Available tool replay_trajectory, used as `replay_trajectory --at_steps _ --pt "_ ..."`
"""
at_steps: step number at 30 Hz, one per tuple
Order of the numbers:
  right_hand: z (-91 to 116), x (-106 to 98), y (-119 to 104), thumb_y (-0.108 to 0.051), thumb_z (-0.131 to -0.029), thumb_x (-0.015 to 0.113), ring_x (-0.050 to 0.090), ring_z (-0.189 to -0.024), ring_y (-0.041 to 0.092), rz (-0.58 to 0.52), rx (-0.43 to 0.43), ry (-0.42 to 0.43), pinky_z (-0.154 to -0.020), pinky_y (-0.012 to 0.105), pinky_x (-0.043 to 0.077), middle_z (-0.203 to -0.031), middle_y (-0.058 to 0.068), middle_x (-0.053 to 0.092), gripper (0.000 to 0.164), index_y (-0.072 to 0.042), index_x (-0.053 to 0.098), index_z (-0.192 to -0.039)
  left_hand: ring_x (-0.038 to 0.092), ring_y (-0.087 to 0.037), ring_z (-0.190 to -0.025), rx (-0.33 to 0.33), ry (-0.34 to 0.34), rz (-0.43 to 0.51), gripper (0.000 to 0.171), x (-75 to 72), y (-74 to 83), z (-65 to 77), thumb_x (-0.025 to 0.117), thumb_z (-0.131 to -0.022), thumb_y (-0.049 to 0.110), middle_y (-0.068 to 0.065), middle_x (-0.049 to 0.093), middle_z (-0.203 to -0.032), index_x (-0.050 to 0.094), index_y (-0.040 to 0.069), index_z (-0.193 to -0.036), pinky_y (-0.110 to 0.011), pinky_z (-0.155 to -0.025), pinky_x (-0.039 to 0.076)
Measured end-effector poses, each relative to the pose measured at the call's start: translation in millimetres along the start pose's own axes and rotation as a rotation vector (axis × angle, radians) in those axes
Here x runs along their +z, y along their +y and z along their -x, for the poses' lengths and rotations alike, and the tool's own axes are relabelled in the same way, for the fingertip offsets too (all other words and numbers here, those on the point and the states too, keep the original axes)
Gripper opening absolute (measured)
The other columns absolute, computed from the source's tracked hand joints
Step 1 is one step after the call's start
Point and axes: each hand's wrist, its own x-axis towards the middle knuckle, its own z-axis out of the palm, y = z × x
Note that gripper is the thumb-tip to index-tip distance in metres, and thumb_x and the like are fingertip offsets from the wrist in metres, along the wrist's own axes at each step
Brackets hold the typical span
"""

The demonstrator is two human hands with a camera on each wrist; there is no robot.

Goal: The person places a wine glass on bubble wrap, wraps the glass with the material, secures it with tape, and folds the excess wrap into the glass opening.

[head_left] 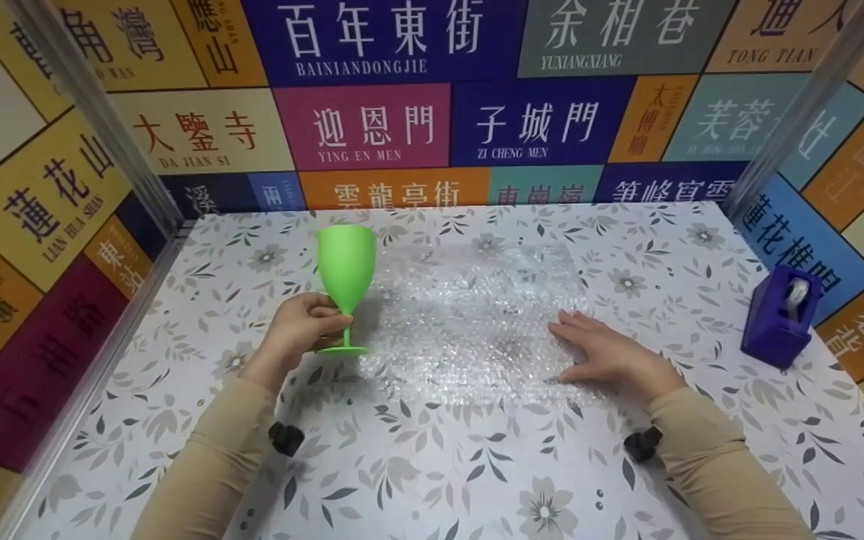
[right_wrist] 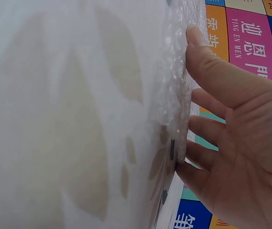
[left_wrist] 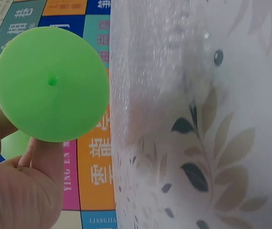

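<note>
A bright green wine goblet [head_left: 346, 262] stands upright in the head view, pinched at its stem by my left hand [head_left: 301, 330]. Its round base [left_wrist: 52, 86] faces the camera in the left wrist view and covers part of the fingers. Whether the base touches the table I cannot tell. To the goblet's right a sheet of clear bubble wrap [head_left: 469, 322] lies flat. At the sheet's right edge rests my right hand [head_left: 612, 356], fingers spread and fairly straight. In the right wrist view, the fingertips [right_wrist: 195, 36] touch the bubble wrap's edge.
A purple tape dispenser [head_left: 782, 315] with a roll of clear tape stands at the table's right edge. The table [head_left: 477, 480] has a floral cover. Upright panels with colourful printed signs [head_left: 372, 124] close in the back and both sides.
</note>
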Motion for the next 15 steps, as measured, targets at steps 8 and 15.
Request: replay_trajectory --at_steps 8,15 --pt "-1 1 1 -0.044 -0.080 0.078 0.012 -0.146 0.045 -0.011 0.019 -0.006 -0.117 0.059 0.010 -0.159 0.024 0.019 0.092 -0.003 0.037 -0.151 0.068 -0.017 -0.075 -0.005 -0.040 0.062 0.034 20.5 -6.0 1.2 0.075 -0.084 -0.001 -0.011 0.069 -0.091 0.058 -0.011 -0.112 -0.037 -0.078 0.060" --pt "0 1 -1 -0.044 -0.080 0.078 0.012 -0.146 0.045 -0.020 0.024 -0.005 -0.118 0.059 0.009 -0.160 0.023 0.019 0.092 -0.003 0.036 -0.151 0.066 -0.018 -0.074 -0.066 -0.032 0.048 0.031 34.2 -11.7 -0.2 0.076 -0.082 0.002 -0.013 0.068 -0.093 0.061 -0.009 -0.108 -0.031 -0.072 0.060"
